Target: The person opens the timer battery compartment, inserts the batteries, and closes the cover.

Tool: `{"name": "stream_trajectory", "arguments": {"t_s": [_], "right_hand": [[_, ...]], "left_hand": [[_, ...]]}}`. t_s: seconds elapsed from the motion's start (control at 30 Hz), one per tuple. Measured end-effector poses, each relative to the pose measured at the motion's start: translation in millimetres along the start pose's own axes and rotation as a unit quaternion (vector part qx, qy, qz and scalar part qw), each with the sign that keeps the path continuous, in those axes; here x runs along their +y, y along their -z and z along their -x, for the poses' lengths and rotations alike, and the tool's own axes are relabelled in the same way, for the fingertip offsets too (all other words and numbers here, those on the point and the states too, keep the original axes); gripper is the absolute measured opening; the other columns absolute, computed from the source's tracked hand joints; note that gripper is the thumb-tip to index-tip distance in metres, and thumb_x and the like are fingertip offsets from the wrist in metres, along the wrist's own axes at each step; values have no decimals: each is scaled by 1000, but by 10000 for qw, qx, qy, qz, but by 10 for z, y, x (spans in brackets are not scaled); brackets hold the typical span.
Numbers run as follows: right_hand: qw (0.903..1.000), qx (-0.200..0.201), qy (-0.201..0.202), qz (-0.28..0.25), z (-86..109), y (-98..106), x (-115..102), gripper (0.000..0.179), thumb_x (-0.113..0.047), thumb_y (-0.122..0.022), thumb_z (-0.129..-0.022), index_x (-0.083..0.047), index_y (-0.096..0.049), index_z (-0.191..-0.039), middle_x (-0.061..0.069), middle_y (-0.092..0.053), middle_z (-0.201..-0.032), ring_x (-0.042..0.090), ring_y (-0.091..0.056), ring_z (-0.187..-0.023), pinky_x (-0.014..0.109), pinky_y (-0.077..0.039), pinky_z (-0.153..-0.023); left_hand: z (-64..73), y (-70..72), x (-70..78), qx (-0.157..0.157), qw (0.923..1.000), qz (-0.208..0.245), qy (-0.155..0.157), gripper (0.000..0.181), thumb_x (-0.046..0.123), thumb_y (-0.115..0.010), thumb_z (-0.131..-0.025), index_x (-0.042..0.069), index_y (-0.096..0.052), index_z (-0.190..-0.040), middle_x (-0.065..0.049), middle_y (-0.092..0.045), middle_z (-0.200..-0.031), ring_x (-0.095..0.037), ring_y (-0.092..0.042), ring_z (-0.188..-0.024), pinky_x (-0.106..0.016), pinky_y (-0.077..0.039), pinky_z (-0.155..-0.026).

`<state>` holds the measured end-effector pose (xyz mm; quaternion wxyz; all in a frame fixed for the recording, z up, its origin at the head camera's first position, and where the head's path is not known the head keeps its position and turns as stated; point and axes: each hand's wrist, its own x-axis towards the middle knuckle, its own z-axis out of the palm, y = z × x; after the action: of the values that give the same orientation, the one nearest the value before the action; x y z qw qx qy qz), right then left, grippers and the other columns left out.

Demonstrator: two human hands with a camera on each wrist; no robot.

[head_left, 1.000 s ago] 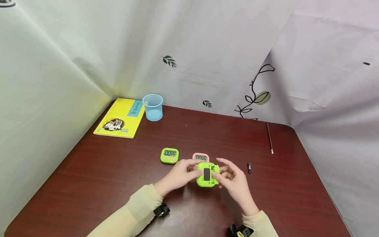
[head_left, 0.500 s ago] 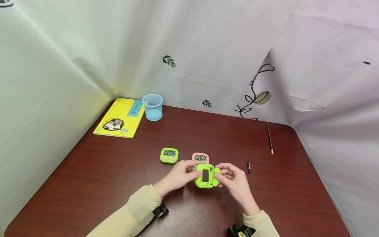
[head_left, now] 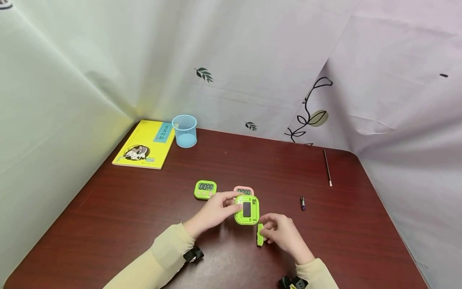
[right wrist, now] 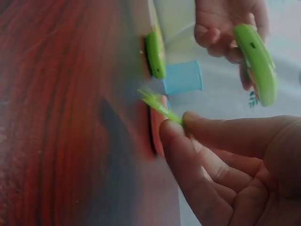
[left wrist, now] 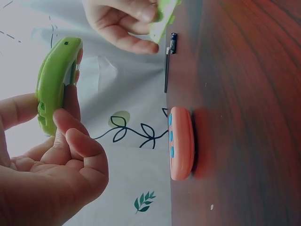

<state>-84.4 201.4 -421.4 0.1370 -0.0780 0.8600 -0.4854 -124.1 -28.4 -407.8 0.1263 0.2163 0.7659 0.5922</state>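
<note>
My left hand (head_left: pixel 215 210) pinches a green digital timer (head_left: pixel 254 214) by its edge, its back turned up so that the battery slot shows. Between thumb and finger, my right hand (head_left: pixel 285 235) holds the green battery cover (head_left: pixel 260 235), apart from the timer and below its right corner. The left wrist view shows the timer (left wrist: pixel 55 82) edge-on, lifted above the table. In the right wrist view the cover (right wrist: pixel 162 109) is pinched by one end. Behind the held timer lies a pink timer (head_left: pixel 243 190), partly hidden. A second green timer (head_left: pixel 205 189) lies left of it.
A battery (head_left: pixel 302 203) lies to the right on the brown table (head_left: pixel 274 172), with a pencil (head_left: pixel 327 167) behind it. At the back left are a yellow book (head_left: pixel 144 144) and a blue mesh cup (head_left: pixel 185 132). Fabric hangs around the table's back and sides.
The battery cover has come off the green timer. My right hand has moved down toward me with it, while my left hand and the timer have shifted slightly left and up.
</note>
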Motion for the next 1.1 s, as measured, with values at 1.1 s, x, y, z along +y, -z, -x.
{"name": "stream_trajectory", "arguments": {"t_s": [1.1], "right_hand": [[9964,43,186,824,-85,-86,185,18,7,-65,-73,-2,-65,-89,0,-51,-65,9,-52,-50,24,-46,-47]], "left_hand": [[26,-25,1,-153,9999,-42,47,41,13,-62,-89,-3,-57,-127,-7,-69,-84,-6,-57,-73,-19,-43,-68]]}}
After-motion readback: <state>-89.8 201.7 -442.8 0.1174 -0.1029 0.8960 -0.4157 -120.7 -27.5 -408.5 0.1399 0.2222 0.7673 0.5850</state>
